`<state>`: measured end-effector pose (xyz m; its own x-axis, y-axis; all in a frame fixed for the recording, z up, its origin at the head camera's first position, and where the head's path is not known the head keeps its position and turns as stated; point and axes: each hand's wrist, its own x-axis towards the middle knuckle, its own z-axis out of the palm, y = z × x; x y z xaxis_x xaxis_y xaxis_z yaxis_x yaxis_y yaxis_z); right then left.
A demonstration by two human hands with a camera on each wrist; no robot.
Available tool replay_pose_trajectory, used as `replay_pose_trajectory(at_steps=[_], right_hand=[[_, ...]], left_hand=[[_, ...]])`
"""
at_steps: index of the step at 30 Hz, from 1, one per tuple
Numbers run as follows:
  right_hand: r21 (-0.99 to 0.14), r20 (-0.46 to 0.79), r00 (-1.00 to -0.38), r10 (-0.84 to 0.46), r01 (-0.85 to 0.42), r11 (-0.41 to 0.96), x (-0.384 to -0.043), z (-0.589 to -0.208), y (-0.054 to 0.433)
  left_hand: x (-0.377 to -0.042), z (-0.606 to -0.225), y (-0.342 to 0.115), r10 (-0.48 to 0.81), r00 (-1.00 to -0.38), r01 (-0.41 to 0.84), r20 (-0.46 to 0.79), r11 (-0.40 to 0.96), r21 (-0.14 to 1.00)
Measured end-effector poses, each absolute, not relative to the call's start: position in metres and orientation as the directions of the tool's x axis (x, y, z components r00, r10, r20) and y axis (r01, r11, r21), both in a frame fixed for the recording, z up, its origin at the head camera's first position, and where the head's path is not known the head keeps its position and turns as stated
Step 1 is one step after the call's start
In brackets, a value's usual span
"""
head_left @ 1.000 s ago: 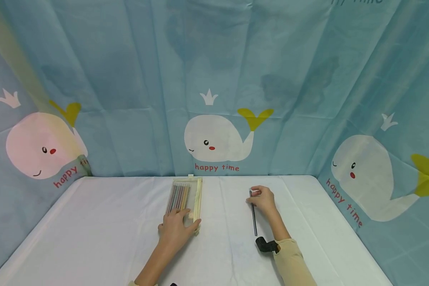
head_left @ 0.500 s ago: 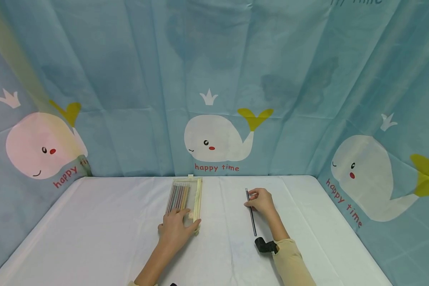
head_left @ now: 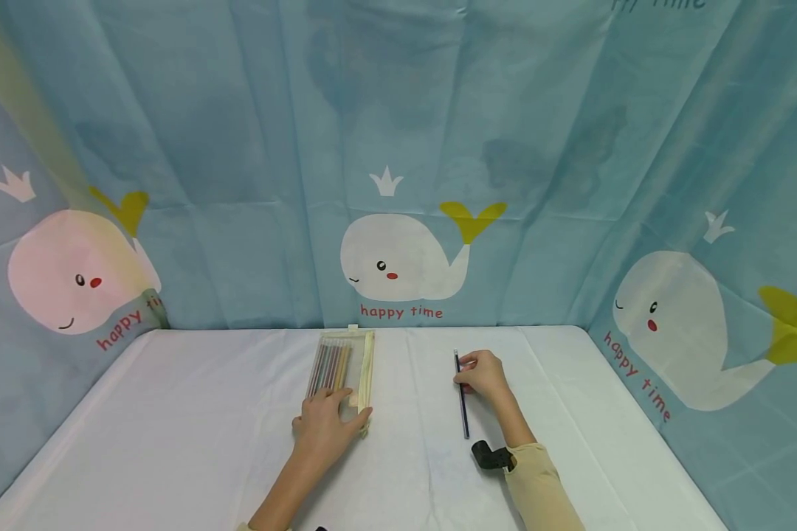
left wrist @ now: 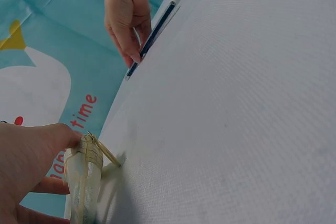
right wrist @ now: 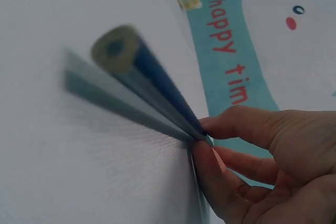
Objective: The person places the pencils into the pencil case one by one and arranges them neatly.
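My left hand [head_left: 324, 424] rests across the near end of a clear zip pencil case [head_left: 365, 369] with cream trim, its thumb at the zip-side edge. Inside the case several colored pencils [head_left: 330, 363] lie side by side. To the right, my right hand [head_left: 483, 373] pinches a dark blue pencil [head_left: 464, 413] by its far part, between thumb and fingertips. In the right wrist view the pencil's near end is flat, with a dark core in pale wood. Whether the pencil touches the cloth, I cannot tell. The left hand's palm side is hidden in the head view.
A white cloth [head_left: 173, 428] covers the table. Behind and at both sides hangs a blue curtain [head_left: 239, 147] printed with whales. A black wrist device [head_left: 490, 455] sits at the right cuff, close to the pencil's near end.
My right hand has shifted slightly left with the pencil. First the pencil's far end moved left, then its near end swung left too. The left hand and pencil case stay in place.
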<state>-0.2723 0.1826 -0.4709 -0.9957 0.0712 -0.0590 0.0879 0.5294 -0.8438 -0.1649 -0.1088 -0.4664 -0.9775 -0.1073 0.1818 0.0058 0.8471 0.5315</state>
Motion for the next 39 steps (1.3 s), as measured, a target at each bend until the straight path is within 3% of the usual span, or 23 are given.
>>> replay_pose_trajectory(at_steps=[22, 39], right_hand=[[-0.914, -0.191, -0.981, 0.021, 0.186, 0.361, -0.27, -0.469, 0.176], [-0.948, -0.16, -0.985, -0.062, 0.136, 0.289, -0.268, -0.468, 0.159]], left_hand=[[-0.165, -0.468, -0.109, -0.105, -0.974, 0.018, 0.199, 0.845, 0.534], [-0.164, -0.465, -0.109, -0.092, -0.979, 0.018, 0.182, 0.851, 0.524]])
